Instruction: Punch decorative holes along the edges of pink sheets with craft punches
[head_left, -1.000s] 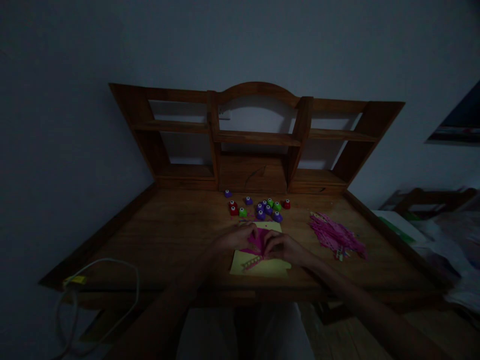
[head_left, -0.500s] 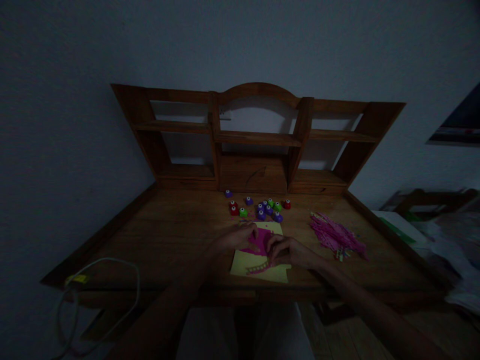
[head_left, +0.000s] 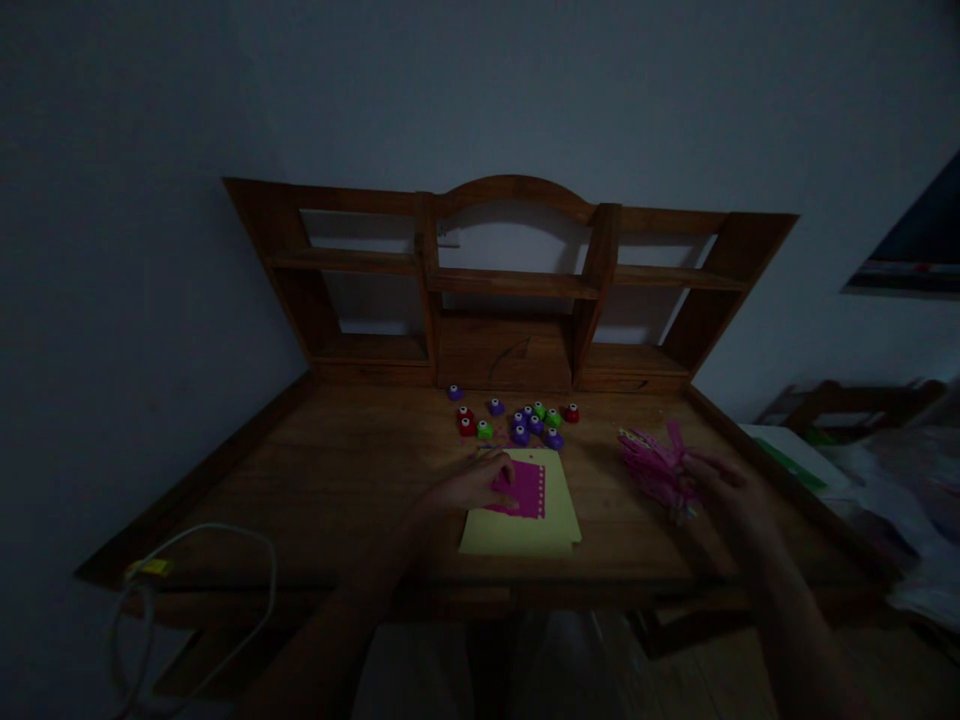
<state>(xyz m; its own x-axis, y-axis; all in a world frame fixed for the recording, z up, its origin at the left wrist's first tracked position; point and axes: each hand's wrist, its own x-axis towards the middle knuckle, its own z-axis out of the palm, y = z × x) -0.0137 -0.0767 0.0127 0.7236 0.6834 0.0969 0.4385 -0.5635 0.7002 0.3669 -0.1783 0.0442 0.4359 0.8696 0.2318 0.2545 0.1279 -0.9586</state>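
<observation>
A yellow sheet (head_left: 525, 530) lies near the front edge of a wooden desk (head_left: 352, 470), with a pink paper piece (head_left: 521, 490) on top of it. My left hand (head_left: 469, 487) rests flat on the left edge of the pink piece, fingers stretched out. My right hand (head_left: 724, 490) is over at the right, fingers curled on a heap of pink paper strips (head_left: 652, 462), one strip sticking up between them. The room is dim and details are faint.
Several small purple, red and green craft punches (head_left: 521, 420) are scattered behind the yellow sheet. A wooden shelf hutch (head_left: 514, 285) stands at the back of the desk. A pale cable (head_left: 195, 560) loops over the left front corner. Furniture and cloth crowd the right side.
My right hand left the pink piece and moved right to the heap of strips. The loose strip lying on the yellow sheet is gone. My left hand stayed on the pink piece.
</observation>
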